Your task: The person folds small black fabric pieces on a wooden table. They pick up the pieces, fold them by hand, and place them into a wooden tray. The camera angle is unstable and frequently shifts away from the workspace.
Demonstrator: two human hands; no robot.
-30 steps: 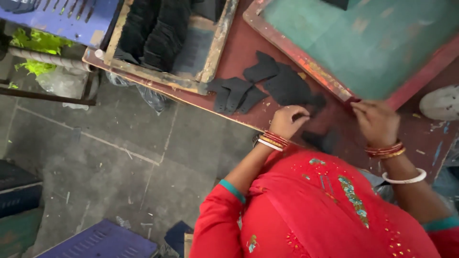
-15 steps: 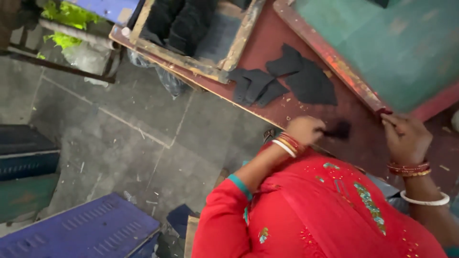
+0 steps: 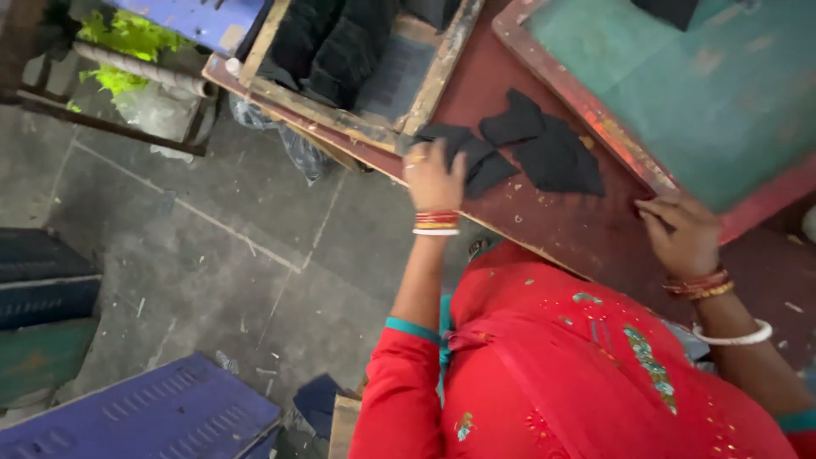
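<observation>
Much was cut off or unclear. The green screen frame (image 3: 680, 93) ran out past the top and right of the view, and the wooden tray (image 3: 425, 93) of dark stacked cloth was clipped at the top. We could not tell whether our left hand (image 3: 435, 177) pinched a piece or only pressed on it; its fingers lay flat over the near end of the black pieces (image 3: 527, 153). Those pieces lay overlapping near the bench's left edge, between tray and frame. Our right hand (image 3: 680, 236) rested with fingers curled at the frame's lower red edge, holding nothing we could see.

The bench (image 3: 561, 221) was worn dark red, scuffed and flecked. Below its left edge lay a cracked grey concrete floor (image 3: 212, 255), a blue metal box (image 3: 144, 416) and some green leaves (image 3: 127, 38).
</observation>
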